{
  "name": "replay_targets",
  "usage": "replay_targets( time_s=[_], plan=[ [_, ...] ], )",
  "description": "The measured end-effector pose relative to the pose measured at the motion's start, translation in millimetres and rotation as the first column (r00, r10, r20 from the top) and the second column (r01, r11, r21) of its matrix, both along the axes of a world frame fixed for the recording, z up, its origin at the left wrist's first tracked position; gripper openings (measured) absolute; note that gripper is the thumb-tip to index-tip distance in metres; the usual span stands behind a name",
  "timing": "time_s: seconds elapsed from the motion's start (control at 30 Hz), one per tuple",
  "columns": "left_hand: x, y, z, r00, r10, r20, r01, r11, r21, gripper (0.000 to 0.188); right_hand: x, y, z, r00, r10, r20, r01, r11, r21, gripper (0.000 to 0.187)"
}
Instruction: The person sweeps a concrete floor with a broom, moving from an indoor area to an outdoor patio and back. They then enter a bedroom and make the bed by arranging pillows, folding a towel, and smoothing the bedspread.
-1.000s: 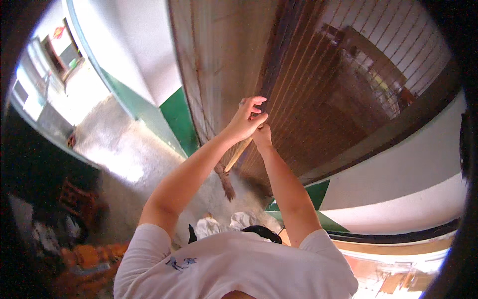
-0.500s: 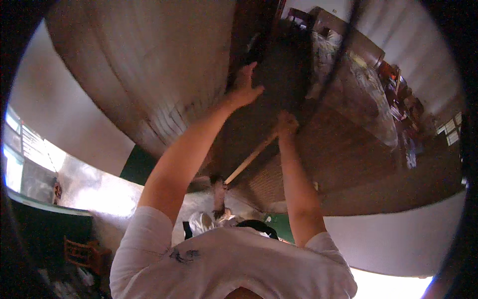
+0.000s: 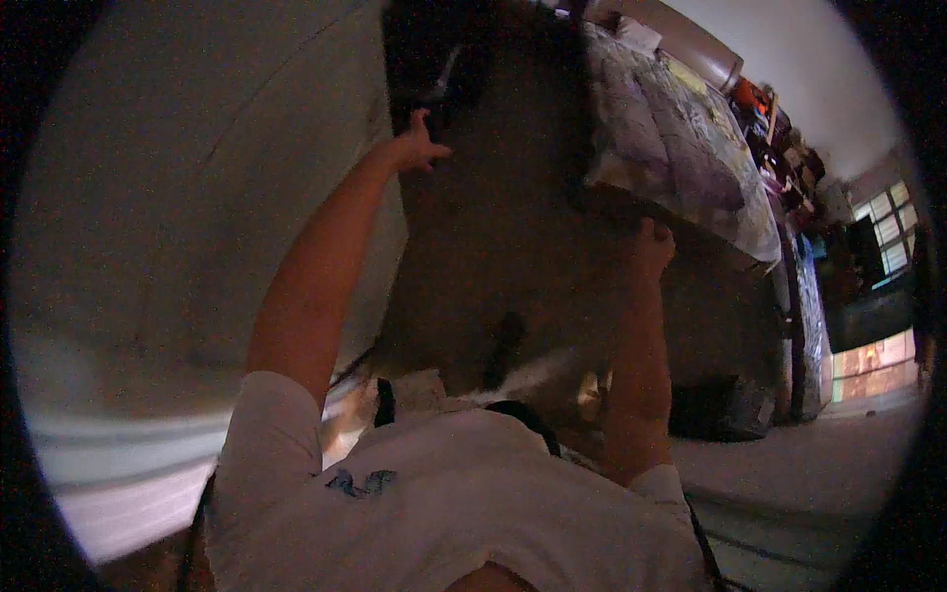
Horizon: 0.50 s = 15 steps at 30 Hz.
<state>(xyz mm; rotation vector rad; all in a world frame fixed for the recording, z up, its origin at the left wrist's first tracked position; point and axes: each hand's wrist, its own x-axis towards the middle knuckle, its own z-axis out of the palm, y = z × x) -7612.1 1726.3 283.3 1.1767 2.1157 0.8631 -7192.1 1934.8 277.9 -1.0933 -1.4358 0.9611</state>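
My left hand (image 3: 419, 146) reaches out beside the edge of the pale wall or panel (image 3: 227, 217) on the left. Its fingers are spread, with nothing in them that I can see. My right hand (image 3: 655, 249) is stretched forward, close in view to the near corner of a bed (image 3: 681, 148) with a patterned grey-purple cover. The fingers of that hand are curled in. Whatever they may hold is hidden in the dim light. Both forearms are bare below white short sleeves.
Dark floor (image 3: 513, 227) runs between the wall and the bed. A brown headboard (image 3: 691, 39) stands behind the bed. Piled belongings (image 3: 779, 138) lie beyond it, and a barred window (image 3: 888, 227) is at the far right. A dark box-like object (image 3: 735, 407) sits at lower right.
The view has swung and become darker; the bed now looks nearer. My hands appear farther apart. The pale wooden strip that ran up to my right hand no longer shows.
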Motion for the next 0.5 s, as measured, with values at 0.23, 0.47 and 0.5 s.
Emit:
replay_targets(
  time_s=[0.23, 0.47, 0.5],
  plan=[
    [62.3, 221.4, 28.1, 0.948, -0.136, -0.289, 0.173, 0.979, 0.105, 0.049, -2.4, 172.2, -88.9, 0.963, 0.108, -0.246, -0.104, 0.994, 0.03, 0.019],
    [34.2, 367.6, -77.7, 0.88, -0.396, -0.262, 0.468, 0.814, 0.343, 0.052, -154.0, 286.0, -108.3, 0.889, 0.249, 0.383, -0.42, 0.775, 0.472, 0.026],
    [15.0, 381.6, -107.0, 0.891, -0.396, -0.224, 0.454, 0.79, 0.411, 0.054, -178.1, 301.0, -110.3, 0.898, 0.427, 0.112, -0.441, 0.868, 0.227, 0.025]
  ],
)
